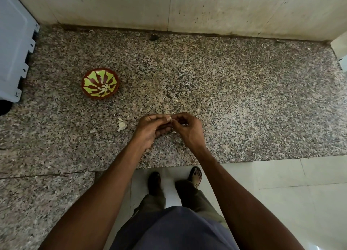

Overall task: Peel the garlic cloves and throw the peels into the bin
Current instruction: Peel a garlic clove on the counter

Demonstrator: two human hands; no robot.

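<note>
- Garlic clove: a small pale piece shows between the fingertips of both hands, held above the front part of the speckled granite counter, roughly at its middle from left to right.
- The left hand has its fingers curled inward, with thumb and forefinger pinching the clove at its left side.
- The right hand meets it from the other side, its fingers bent and its tips pressed to the same clove; the two hands touch at the fingertips.
- A tiny white scrap shows just below the meeting fingers; whether it hangs from the clove or lies on the stone cannot be told.
- Loose garlic peels lie on the counter just left of the left hand, apart from it.
- A brown bowl with a green leaf pattern stands further back and to the left, well apart from the hands; pale peeled cloves lie in its bottom.
- A pale grey appliance panel stands at the counter's left edge, beyond the bowl.
- A stained light wall rises behind the counter.
- Below the counter's front edge, the person's two feet stand on pale floor tiles.
</note>
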